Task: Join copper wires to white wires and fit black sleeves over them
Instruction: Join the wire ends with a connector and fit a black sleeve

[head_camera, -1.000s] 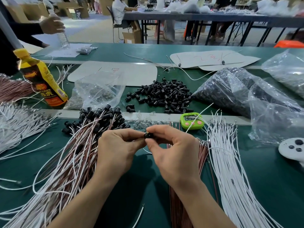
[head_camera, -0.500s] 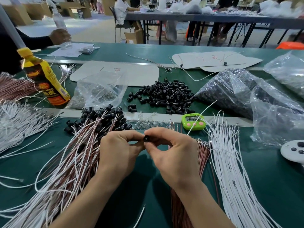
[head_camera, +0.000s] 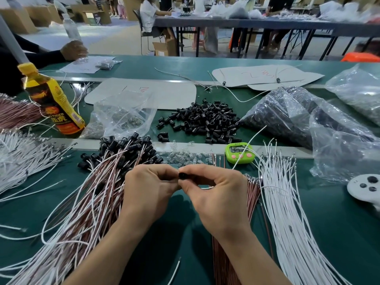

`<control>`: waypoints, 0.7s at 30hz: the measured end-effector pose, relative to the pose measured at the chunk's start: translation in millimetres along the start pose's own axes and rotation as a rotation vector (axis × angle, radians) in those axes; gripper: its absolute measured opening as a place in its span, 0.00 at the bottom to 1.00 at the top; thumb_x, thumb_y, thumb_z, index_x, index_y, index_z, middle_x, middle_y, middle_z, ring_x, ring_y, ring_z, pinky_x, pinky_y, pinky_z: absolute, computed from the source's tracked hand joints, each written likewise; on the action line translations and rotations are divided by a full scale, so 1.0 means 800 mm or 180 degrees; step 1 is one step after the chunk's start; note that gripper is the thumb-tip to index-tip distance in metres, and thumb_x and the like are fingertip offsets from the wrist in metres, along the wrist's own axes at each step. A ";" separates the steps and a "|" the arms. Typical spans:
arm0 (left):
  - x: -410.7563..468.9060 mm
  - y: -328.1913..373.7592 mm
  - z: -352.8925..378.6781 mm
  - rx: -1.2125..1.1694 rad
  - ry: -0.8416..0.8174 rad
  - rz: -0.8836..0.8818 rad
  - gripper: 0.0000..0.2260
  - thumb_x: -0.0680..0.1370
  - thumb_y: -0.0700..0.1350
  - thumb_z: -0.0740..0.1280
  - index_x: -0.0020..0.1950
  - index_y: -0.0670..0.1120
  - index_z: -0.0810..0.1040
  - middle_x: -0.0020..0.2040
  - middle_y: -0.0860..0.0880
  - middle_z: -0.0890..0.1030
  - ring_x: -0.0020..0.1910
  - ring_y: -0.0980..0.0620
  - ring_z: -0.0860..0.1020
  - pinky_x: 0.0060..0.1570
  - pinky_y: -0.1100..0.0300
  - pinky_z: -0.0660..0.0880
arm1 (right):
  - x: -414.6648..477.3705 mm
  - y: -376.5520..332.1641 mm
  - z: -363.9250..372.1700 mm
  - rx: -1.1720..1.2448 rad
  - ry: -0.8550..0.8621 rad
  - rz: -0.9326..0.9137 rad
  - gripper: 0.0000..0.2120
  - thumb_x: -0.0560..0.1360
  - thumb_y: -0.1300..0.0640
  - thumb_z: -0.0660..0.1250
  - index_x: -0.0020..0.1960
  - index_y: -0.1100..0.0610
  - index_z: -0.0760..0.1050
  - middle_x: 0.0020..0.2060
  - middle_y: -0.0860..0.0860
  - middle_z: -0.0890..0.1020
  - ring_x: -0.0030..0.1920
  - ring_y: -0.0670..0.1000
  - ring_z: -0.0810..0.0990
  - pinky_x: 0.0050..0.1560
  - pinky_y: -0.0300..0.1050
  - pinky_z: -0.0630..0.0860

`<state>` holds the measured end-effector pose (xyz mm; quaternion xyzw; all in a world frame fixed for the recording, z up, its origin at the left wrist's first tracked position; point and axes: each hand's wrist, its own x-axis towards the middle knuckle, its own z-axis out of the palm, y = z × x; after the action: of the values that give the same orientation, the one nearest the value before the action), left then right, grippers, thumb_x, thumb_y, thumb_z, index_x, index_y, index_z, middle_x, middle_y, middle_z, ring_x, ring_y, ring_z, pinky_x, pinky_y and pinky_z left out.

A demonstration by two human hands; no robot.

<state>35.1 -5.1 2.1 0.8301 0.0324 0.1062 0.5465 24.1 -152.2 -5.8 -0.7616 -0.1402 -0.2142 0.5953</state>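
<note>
My left hand [head_camera: 149, 187] and my right hand [head_camera: 218, 194] meet over the green table, and both pinch one small black sleeve [head_camera: 182, 175] between thumb and fingertips. A thin white wire [head_camera: 249, 138] runs up and to the right from my right hand. Finished copper-and-white wires with black sleeves [head_camera: 98, 182] lie heaped to the left of my hands. Loose copper wires [head_camera: 254, 192] lie under my right wrist, and loose white wires [head_camera: 287, 202] fan out to the right. A pile of loose black sleeves [head_camera: 203, 122] sits beyond my hands.
A yellow drink bottle [head_camera: 53, 103] stands at the left. A green timer [head_camera: 239, 153] lies behind my hands. Clear plastic bags [head_camera: 308, 124] crowd the right side, and a white device [head_camera: 366, 187] sits at the right edge. Another person's hand [head_camera: 74, 50] holds a water bottle far left.
My hands stay together on the black sleeve with small finger shifts. The other person's hand at the far left has brought the water bottle down onto the table.
</note>
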 end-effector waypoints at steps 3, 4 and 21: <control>-0.001 -0.002 -0.001 0.0136 0.0160 0.0159 0.10 0.67 0.38 0.80 0.38 0.54 0.88 0.34 0.59 0.85 0.36 0.63 0.84 0.39 0.65 0.79 | 0.002 0.001 0.001 0.0000 -0.0079 0.0040 0.15 0.69 0.66 0.80 0.48 0.49 0.88 0.43 0.36 0.87 0.43 0.39 0.86 0.47 0.31 0.80; -0.001 -0.003 -0.002 0.0160 0.0180 0.0226 0.10 0.68 0.39 0.80 0.39 0.55 0.88 0.35 0.61 0.85 0.38 0.63 0.84 0.40 0.64 0.79 | 0.002 0.001 0.001 -0.0027 -0.0097 0.0035 0.15 0.69 0.67 0.80 0.48 0.48 0.88 0.43 0.37 0.87 0.43 0.39 0.86 0.47 0.31 0.80; 0.016 -0.013 0.003 -0.1856 -0.0452 -0.0791 0.17 0.59 0.52 0.79 0.46 0.48 0.89 0.41 0.42 0.87 0.42 0.51 0.83 0.53 0.57 0.78 | 0.017 0.000 -0.004 -0.0439 -0.0329 0.0949 0.15 0.82 0.56 0.68 0.66 0.43 0.81 0.54 0.32 0.84 0.58 0.31 0.79 0.60 0.26 0.73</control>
<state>48.8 -1.2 -6.9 0.6336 0.0635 -0.0147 0.7709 35.3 -155.9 1.9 -0.8230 -0.0412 -0.0931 0.5589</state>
